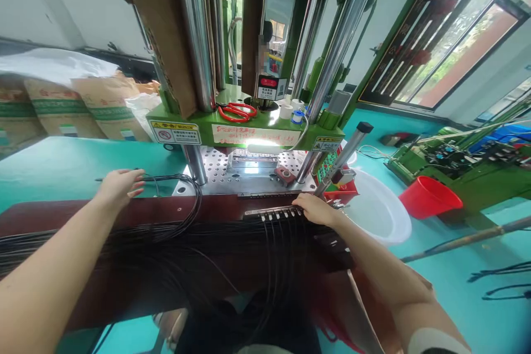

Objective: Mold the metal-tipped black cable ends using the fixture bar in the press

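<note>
My left hand [119,187] is over the left part of the dark red bench top, its fingers curled around black cables [164,178]. A thin dark end pokes out on its far left side, and the cables loop away to the right. My right hand [316,210] grips the right end of a narrow metal strip [265,212] at the bench's back edge. Several cable ends with silvery connectors [277,215] sit in a row along this strip, and their black leads hang down towards my lap. The fingertips of my right hand are partly hidden.
A green press [249,135] with steel columns stands behind the bench [50,211]. Red-handled scissors [236,113] lie on its plate. A perforated metal bed [215,168] is below. To the right are a red crate [346,191], a white tub [385,210] and a red bucket [429,197].
</note>
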`<state>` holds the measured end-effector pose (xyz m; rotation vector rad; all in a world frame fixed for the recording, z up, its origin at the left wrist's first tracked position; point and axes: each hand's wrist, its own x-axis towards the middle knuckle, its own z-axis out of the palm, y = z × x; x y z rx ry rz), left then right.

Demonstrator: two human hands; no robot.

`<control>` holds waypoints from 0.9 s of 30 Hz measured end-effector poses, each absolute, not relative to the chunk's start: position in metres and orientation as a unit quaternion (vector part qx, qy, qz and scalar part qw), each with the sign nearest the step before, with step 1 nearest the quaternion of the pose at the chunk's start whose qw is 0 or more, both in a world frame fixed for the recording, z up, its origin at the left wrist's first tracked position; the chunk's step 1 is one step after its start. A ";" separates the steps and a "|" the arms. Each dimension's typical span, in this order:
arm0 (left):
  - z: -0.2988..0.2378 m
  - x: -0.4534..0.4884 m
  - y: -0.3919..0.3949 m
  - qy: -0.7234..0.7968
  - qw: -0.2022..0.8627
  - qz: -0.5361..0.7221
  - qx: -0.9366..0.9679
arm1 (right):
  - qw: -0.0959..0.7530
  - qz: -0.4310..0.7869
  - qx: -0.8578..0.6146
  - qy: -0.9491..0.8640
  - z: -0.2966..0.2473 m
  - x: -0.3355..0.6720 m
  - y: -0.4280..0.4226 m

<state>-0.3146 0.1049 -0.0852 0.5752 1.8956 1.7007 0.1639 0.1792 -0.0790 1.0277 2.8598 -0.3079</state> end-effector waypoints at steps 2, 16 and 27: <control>-0.073 -0.286 0.095 0.688 0.300 0.621 0.225 | 0.070 -0.081 0.344 0.933 -0.075 0.161 0.180; -0.100 -0.051 0.010 0.498 0.615 0.391 0.470 | 0.048 -0.105 0.457 0.882 -0.013 0.128 0.194; -0.091 -0.025 0.074 0.393 0.812 0.364 0.230 | -0.017 -0.162 0.493 0.855 -0.009 0.091 0.256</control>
